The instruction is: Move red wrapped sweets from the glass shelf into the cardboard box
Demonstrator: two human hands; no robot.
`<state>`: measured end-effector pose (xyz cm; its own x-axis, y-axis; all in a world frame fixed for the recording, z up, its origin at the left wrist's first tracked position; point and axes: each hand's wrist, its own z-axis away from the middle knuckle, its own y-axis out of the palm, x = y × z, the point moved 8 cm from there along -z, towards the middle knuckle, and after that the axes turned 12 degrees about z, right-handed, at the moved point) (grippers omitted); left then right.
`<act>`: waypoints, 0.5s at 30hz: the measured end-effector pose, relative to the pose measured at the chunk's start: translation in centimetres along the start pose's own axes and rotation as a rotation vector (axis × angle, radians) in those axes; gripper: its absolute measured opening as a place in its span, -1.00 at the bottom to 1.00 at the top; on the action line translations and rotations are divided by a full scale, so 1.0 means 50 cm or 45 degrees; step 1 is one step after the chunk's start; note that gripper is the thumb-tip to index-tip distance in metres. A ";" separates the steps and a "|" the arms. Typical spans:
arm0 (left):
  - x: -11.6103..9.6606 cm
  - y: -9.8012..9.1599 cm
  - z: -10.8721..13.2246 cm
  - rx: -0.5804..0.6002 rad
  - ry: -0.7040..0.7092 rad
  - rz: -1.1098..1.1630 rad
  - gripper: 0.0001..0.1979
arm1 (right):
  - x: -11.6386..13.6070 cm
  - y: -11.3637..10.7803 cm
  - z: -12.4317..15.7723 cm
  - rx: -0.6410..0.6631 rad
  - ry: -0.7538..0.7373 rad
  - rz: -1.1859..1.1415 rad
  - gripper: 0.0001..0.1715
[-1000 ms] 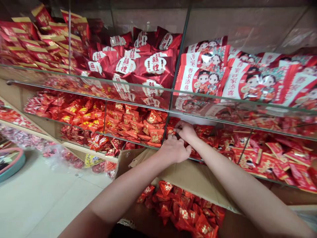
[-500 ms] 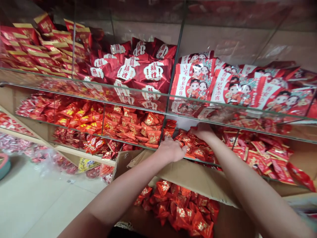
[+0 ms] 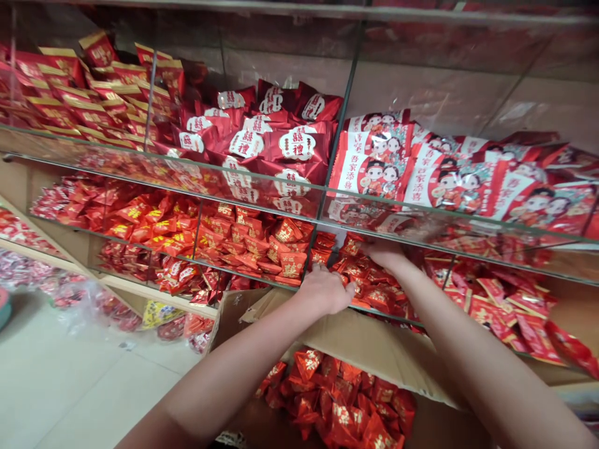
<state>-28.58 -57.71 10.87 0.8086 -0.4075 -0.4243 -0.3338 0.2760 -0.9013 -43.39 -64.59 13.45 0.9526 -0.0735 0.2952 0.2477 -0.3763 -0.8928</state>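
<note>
On the lower shelf, small red packets (image 3: 374, 284) lie in a compartment behind a low clear front. My left hand (image 3: 327, 290) is at the compartment's left front edge, fingers bent toward the packets, thumb apart, with nothing visible in it. Further in, under the upper glass shelf, my right hand (image 3: 386, 254) touches a red packet (image 3: 352, 243) at its fingertips; the fingers are partly hidden, so its grip is unclear. Below my forearms stands an open cardboard box (image 3: 374, 340) with many similar red packets (image 3: 341, 393) inside.
The upper glass shelf (image 3: 262, 209) runs just above my hands, holding larger red packages (image 3: 297, 144) and white-and-red ones (image 3: 374, 174). Clear dividers separate the neighbouring compartments. Bagged sweets (image 3: 161, 313) sit under the shelf at left, beside the tiled floor (image 3: 93, 374).
My right hand has shifted slightly left within the compartment, where a packet now shows by its fingertips. My left hand stays at the front edge. The view has tilted slightly.
</note>
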 end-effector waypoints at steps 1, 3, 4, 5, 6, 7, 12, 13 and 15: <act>0.000 0.000 0.000 0.000 0.002 -0.007 -0.34 | 0.005 0.011 -0.001 0.044 0.012 0.033 -0.74; -0.001 -0.001 0.000 -0.014 0.006 -0.022 -0.34 | 0.019 0.030 -0.004 0.113 0.015 0.091 -0.76; -0.001 -0.002 0.001 -0.019 0.008 -0.028 -0.34 | 0.027 0.036 -0.006 0.134 0.009 0.109 -0.77; -0.001 -0.002 0.001 -0.026 0.010 -0.034 -0.34 | 0.034 0.042 -0.008 0.148 0.006 0.122 -0.77; -0.001 -0.003 0.002 -0.034 0.013 -0.038 -0.34 | 0.040 0.046 -0.011 0.155 0.006 0.131 -0.78; -0.001 -0.004 0.002 -0.040 0.017 -0.041 -0.34 | 0.045 0.049 -0.015 0.158 0.008 0.137 -0.78; 0.000 -0.005 0.002 -0.067 0.010 -0.043 -0.36 | 0.068 0.057 -0.035 0.139 0.012 0.173 -0.75; 0.000 -0.006 0.002 -0.074 0.012 -0.043 -0.37 | 0.073 0.060 -0.036 0.138 0.006 0.176 -0.74; -0.002 -0.008 0.002 -0.100 0.034 -0.053 -0.39 | 0.081 0.068 -0.036 0.143 -0.012 0.176 -0.73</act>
<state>-28.47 -57.68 11.26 0.8097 -0.4406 -0.3876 -0.3379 0.1900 -0.9218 -39.02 -67.81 12.22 0.9803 -0.1087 0.1646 0.1322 -0.2577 -0.9571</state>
